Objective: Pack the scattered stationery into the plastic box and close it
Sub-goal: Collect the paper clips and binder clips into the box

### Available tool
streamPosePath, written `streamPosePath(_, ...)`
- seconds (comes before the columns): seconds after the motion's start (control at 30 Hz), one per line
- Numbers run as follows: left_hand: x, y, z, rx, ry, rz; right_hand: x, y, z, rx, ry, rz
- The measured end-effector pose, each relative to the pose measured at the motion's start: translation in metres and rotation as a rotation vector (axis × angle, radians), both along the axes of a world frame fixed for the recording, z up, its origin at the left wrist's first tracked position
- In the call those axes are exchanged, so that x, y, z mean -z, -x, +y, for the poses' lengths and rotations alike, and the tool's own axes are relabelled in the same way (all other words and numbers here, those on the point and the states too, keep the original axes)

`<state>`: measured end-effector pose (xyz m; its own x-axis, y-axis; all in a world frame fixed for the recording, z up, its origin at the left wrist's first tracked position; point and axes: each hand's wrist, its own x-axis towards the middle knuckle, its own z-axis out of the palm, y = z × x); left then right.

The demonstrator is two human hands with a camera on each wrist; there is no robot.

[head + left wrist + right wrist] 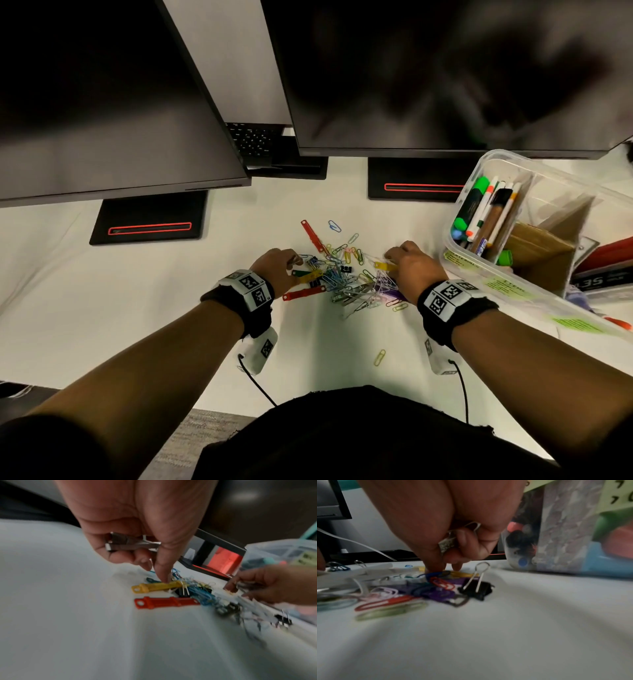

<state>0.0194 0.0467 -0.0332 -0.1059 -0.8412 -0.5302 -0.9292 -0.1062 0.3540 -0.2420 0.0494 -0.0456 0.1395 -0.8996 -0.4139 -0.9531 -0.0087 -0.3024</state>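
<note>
Two forearms reach up from the bottom of the head view, each with a black wrist strap carrying square-patterned markers. Low and centre on the white desk [144, 308], a lone yellow paper clip [379, 357] lies apart from the rest. Above it, mid-frame, spreads the pile of coloured paper clips [346, 274], with both hands working at its edges.

At the pile's left edge, the left hand [277, 270] has its fingers curled around a metal clip [130, 544] tucked in the palm, as the left wrist view shows, while one fingertip presses down on a yellow plastic fastener [157, 586]. A red plastic fastener [164, 602] lies just below the yellow one in that view.

At the right edge, the right hand [411, 265] is also curled, holding a small silver binder clip [448, 543] against the palm, with its fingertips touching the clips beneath. In the right wrist view a black binder clip [477, 588] sits just right of the fingers, handles raised.

Right of the pile, at mid-right of the head view, stands the clear plastic box [455, 212], open, with markers and pens [486, 212] in its left compartment. Across the top, two dark monitors [428, 75] hang over the desk.
</note>
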Motion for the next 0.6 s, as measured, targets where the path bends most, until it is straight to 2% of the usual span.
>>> streamPosePath(0.33,-0.001,0.020,0.005,0.211,0.018,-0.118,0.006,0.000,0.012,0.047,-0.032,-0.046)
streamPosePath(0.47,-0.003,0.022,0.008,0.228,0.039,-0.119,0.000,-0.001,0.013,0.046,-0.026,0.003)
streamPosePath(0.6,-0.010,0.019,0.006,0.180,0.077,-0.098,-0.007,0.002,0.014,0.139,0.036,-0.052)
